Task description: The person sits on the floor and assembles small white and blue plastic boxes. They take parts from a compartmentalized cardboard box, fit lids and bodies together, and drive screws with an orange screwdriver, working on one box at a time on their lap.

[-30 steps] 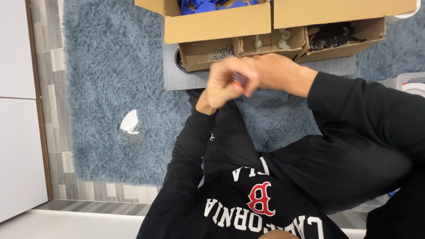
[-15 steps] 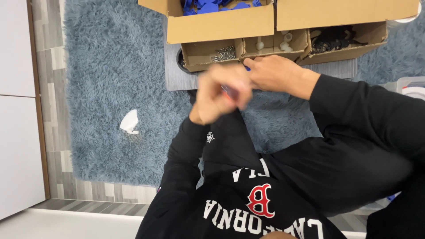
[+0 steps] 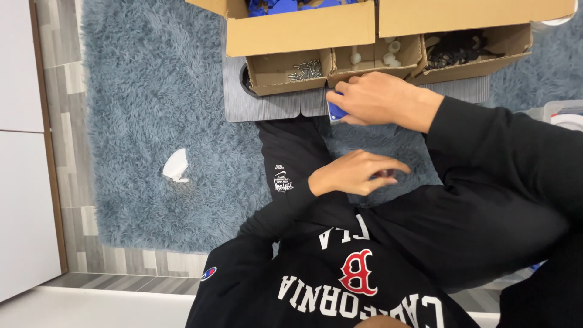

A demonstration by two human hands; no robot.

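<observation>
My right hand (image 3: 379, 97) reaches forward from the right and is shut on a small blue flat part (image 3: 336, 113), which it presses at the near edge of a grey board (image 3: 267, 108). Above my lap, closer to my body, my left hand (image 3: 355, 173) hovers with its fingers curled loosely. Whether it holds something small I cannot tell. Just beyond the right hand are cardboard compartments: one with metal screws (image 3: 303, 70), one with white pieces (image 3: 388, 53), one with black parts (image 3: 455, 50).
A larger cardboard box (image 3: 303, 27) with blue parts stands behind the compartments. Everything rests on a shaggy blue rug (image 3: 152, 91). A white scrap (image 3: 176, 165) lies on the rug at left. White cabinet (image 3: 24, 152) at far left; a clear plastic container (image 3: 562, 112) at right.
The hands were together in front of me. They have parted: the right hand went forward to the grey board with the blue part, the left dropped back toward my body.
</observation>
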